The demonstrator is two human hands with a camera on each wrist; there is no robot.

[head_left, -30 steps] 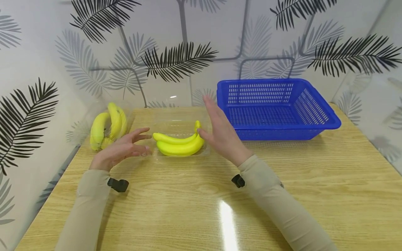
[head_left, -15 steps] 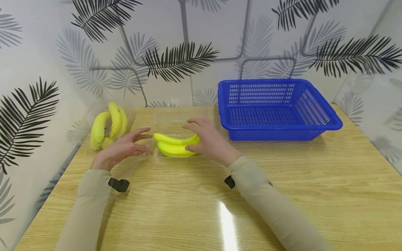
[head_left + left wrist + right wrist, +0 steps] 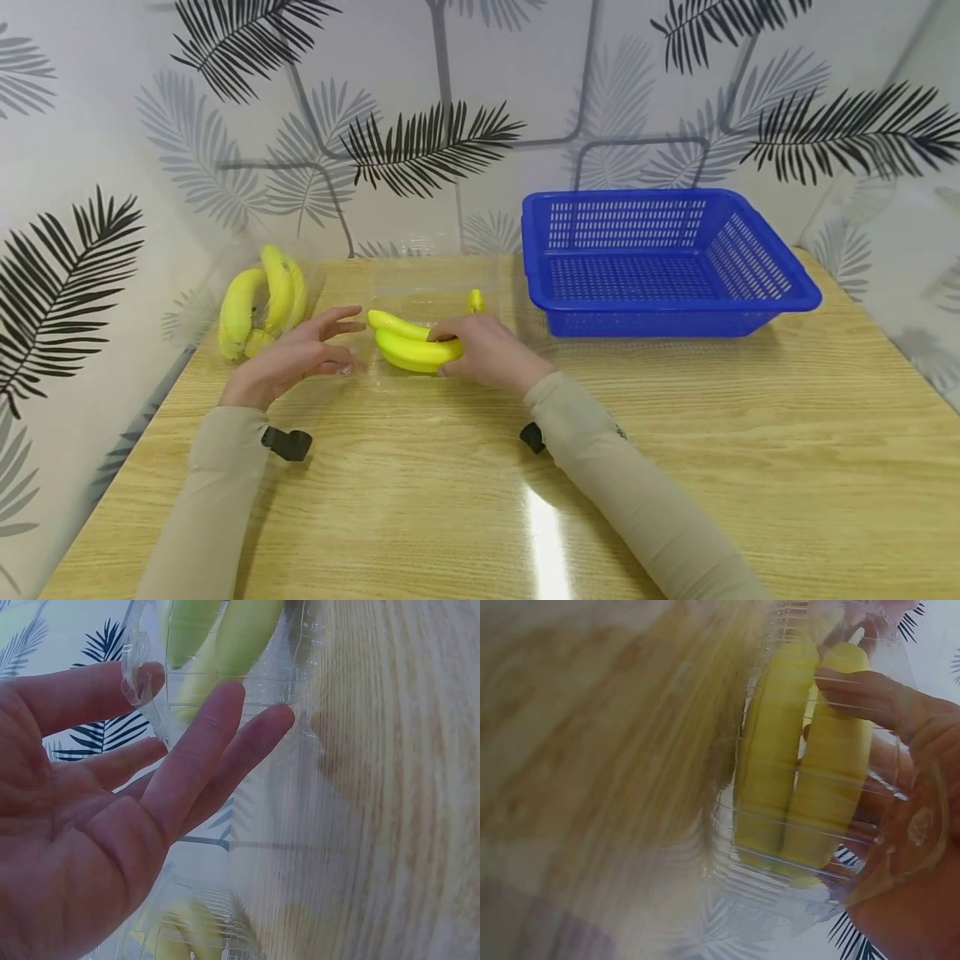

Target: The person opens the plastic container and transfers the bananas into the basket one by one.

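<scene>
A bunch of yellow bananas [image 3: 405, 347] lies in a clear plastic box [image 3: 427, 287] at the middle of the wooden table. My right hand [image 3: 483, 354] lies over the bunch's right end, fingers curled round it; the stem end [image 3: 474, 300] pokes out behind. In the right wrist view the fingers [image 3: 859, 690] wrap the bananas [image 3: 802, 765] inside the ribbed clear box [image 3: 742, 870]. My left hand [image 3: 300, 354] stays at the box's left edge with fingers straight. In the left wrist view its thumb [image 3: 112, 686] touches the clear rim [image 3: 139, 671].
A second bunch of bananas [image 3: 258, 300] sits in another clear box at the table's far left. An empty blue slotted basket [image 3: 780, 300] stands at the back right. Leaf-patterned walls close the back and left sides. The table's front half [image 3: 525, 500] is bare wood.
My right hand came down from an upright open pose beside the box and closed over the bananas. The left hand has hardly moved.
</scene>
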